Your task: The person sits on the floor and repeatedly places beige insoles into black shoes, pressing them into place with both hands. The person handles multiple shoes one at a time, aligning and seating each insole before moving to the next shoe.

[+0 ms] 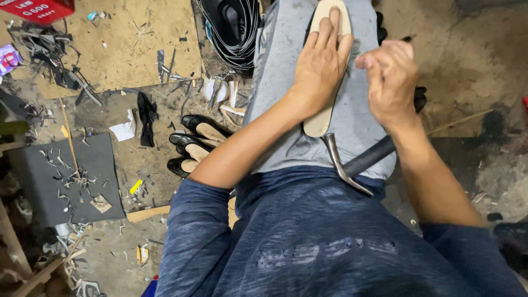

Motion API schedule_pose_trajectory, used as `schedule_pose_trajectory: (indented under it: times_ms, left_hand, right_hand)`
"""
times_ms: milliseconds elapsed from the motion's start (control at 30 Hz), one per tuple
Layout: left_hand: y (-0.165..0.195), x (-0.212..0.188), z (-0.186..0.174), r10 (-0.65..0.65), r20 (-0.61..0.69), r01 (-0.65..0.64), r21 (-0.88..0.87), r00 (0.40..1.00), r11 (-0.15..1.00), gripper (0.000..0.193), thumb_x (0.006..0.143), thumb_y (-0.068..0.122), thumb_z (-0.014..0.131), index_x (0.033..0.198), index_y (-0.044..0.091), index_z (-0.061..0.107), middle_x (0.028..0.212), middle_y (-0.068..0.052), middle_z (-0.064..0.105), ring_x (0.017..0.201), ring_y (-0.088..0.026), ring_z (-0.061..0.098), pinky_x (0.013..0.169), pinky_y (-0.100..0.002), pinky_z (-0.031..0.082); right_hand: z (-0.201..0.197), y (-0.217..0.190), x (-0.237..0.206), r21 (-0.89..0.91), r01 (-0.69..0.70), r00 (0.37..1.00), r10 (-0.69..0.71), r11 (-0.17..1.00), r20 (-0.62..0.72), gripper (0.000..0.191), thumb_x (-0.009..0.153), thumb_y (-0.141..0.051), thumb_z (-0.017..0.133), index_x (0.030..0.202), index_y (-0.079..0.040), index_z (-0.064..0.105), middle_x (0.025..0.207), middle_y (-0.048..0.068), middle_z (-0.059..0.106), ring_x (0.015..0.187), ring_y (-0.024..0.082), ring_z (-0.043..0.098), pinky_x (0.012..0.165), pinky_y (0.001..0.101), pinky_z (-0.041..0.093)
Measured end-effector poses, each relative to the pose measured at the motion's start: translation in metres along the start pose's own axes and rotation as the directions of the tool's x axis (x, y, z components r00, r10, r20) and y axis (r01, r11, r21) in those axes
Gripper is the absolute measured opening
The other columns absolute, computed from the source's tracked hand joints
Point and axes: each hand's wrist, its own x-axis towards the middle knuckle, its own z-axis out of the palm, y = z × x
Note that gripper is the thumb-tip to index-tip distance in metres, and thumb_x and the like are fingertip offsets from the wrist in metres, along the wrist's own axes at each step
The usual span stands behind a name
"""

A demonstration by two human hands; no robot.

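Note:
A tan shoe insole [322,118] lies lengthwise on my grey-clad lap [280,71]. My left hand [320,63] presses flat on its upper half, fingers spread toward the toe end. My right hand [390,77] hovers just right of the insole, fingers pinched together and blurred; what they pinch is too small to tell. A hammer [352,165] with a dark handle and metal claw rests across my lap below the insole, not held.
Several black flat shoes [192,143] with tan linings sit on the floor to the left. A dark grey sheet [60,176], brown board [132,44], black strap coils [236,33], a red box [38,8] and many offcuts litter the floor.

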Motion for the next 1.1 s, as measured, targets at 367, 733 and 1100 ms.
schedule_pose_trajectory:
  times_ms: [367,733,1100]
  left_hand:
    - [-0.004,-0.011,0.02,0.028,-0.096,-0.029,-0.008,0.995,1.0,0.049,0.095,0.017,0.057,0.141,0.0,0.049,0.129,-0.02,0.061,0.127,-0.033,0.05,0.107,-0.043,0.036]
    - [-0.002,-0.009,0.032,0.028,-0.059,-0.029,-0.003,0.998,1.0,0.051,0.094,0.015,0.061,0.141,0.005,0.046,0.118,-0.014,0.065,0.119,-0.029,0.057,0.103,-0.042,0.039]
    - [-0.003,-0.003,0.021,0.041,0.001,-0.041,0.086,0.999,0.995,0.066,0.079,0.017,0.068,0.14,0.003,0.045,0.128,-0.015,0.06,0.126,-0.029,0.05,0.103,-0.042,0.038]
  right_hand:
    - [0.008,-0.062,-0.072,-0.033,0.095,0.984,-0.089,0.995,0.153,0.004,0.103,-0.003,0.066,0.1,-0.002,0.068,0.095,0.009,0.067,0.097,0.026,0.066,0.112,0.0518,0.042]
    - [0.01,-0.081,-0.086,-0.138,0.387,0.889,-0.329,0.912,0.318,0.012,0.096,-0.018,0.074,0.097,-0.007,0.071,0.089,0.003,0.067,0.091,0.017,0.067,0.109,0.055,0.038]
    - [0.034,-0.079,-0.062,-0.092,0.483,0.843,-0.434,0.871,0.319,0.019,0.095,-0.022,0.074,0.085,-0.008,0.066,0.077,0.002,0.058,0.077,0.018,0.059,0.094,0.0479,0.043]
